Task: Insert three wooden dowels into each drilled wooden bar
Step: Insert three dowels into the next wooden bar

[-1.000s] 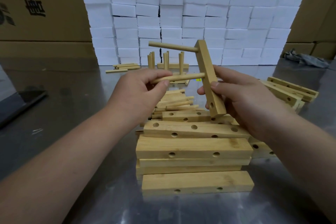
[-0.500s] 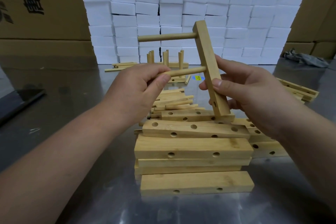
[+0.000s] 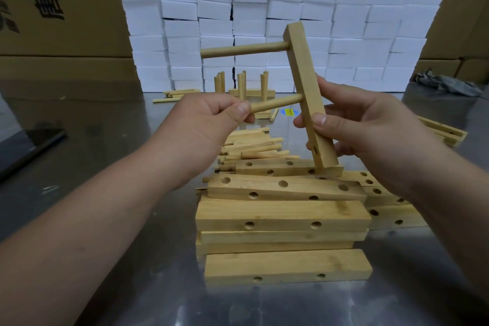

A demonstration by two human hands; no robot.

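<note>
Left hand: fingers curled close, thumb and forefinger pinching the left end of the lower dowel
Right hand: fingers partly curled round the held bar, thumb on its near face just below the lower dowel
Held bar: in the air above the near pile, nearly upright, upper end leaning left
Dowels in held bar: 2, both pointing left; upper dowel untouched
Empty hole: 1, near the bar's lower end
Bar pile: on the bench, near centre; at least 6 drilled bars, more to its right, total unclear
Loose dowels: heap just beyond the pile, count unclear
Finished bars: far centre, dowels upright in 3 clusters
White blocks: stacked wall along the far edge
</note>
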